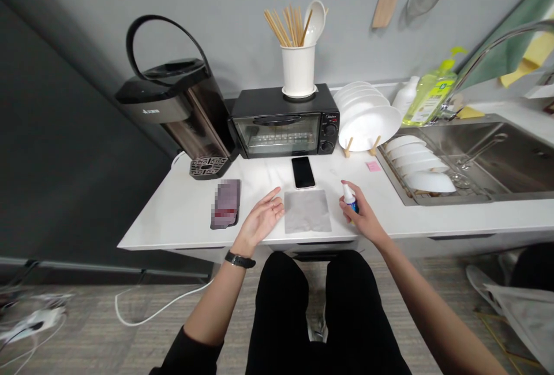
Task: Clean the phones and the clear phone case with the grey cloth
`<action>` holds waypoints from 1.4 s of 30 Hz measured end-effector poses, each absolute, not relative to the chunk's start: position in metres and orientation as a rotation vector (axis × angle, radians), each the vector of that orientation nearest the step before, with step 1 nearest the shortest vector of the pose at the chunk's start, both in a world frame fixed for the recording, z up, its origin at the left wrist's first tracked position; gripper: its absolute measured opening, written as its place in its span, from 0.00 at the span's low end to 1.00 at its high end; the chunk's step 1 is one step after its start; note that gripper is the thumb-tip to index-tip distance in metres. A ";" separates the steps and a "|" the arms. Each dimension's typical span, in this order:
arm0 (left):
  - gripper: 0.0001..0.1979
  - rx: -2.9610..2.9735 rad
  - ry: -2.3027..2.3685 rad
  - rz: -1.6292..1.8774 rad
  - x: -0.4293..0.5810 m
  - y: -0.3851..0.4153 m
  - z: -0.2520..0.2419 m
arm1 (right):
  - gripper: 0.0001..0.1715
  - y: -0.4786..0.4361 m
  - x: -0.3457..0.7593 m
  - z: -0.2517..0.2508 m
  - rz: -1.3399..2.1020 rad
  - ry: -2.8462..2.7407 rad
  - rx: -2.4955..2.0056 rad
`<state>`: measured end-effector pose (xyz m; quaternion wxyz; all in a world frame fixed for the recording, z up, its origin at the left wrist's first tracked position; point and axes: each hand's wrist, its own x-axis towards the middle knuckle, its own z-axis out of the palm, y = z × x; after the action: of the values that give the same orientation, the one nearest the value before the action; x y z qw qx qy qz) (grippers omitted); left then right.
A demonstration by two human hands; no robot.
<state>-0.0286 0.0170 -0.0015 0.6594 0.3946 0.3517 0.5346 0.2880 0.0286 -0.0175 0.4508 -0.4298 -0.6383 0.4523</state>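
Observed in the right hand (364,216) a small bottle (350,198), white at the top and blue below, gripped with the fingers wrapped about its body and held just right of the grey cloth (307,212). Observed the left hand (264,214) loosely open, palm partly turned up and fingers slightly bent, just beside the cloth's left edge; cannot tell whether touching it. Noted a dark watch (239,260) on the left wrist. Found the cloth spread flat between the hands, near the front edge of the white desk (168,222). Found a phone (303,172) lying directly behind the cloth, dark screen up. Recorded a flat purple-grey item (229,195), partly pixelated, to the left of the left hand, and a pink sticky note (373,166) behind and right of the right hand. Further back, logged a black toaster oven (281,135), with a white holder (298,69) of chopsticks and a white ladle on top. Logged a dark drink dispenser (199,112) left of the oven and white plates (370,124) standing in a rack right of it. Farther right, noted a steel sink (519,158) with tilted white bowls (430,182), plus a green pump bottle (428,98) behind.
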 end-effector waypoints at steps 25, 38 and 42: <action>0.45 2.346 1.409 0.748 -0.026 0.008 -0.019 | 0.33 0.049 0.246 0.012 0.238 -2.653 -1.274; 0.42 2.472 1.450 0.650 -0.024 0.006 -0.017 | 0.34 0.049 0.248 0.012 -0.022 -2.851 -1.366; 0.34 2.579 1.497 0.537 -0.021 0.001 -0.014 | 0.34 0.050 0.248 0.012 -0.087 -2.829 -1.370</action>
<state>-0.0206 0.0012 -0.0136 0.0558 0.8499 0.4932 0.1770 0.2476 0.0502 0.0119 -0.0013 -0.4358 -0.8996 -0.0276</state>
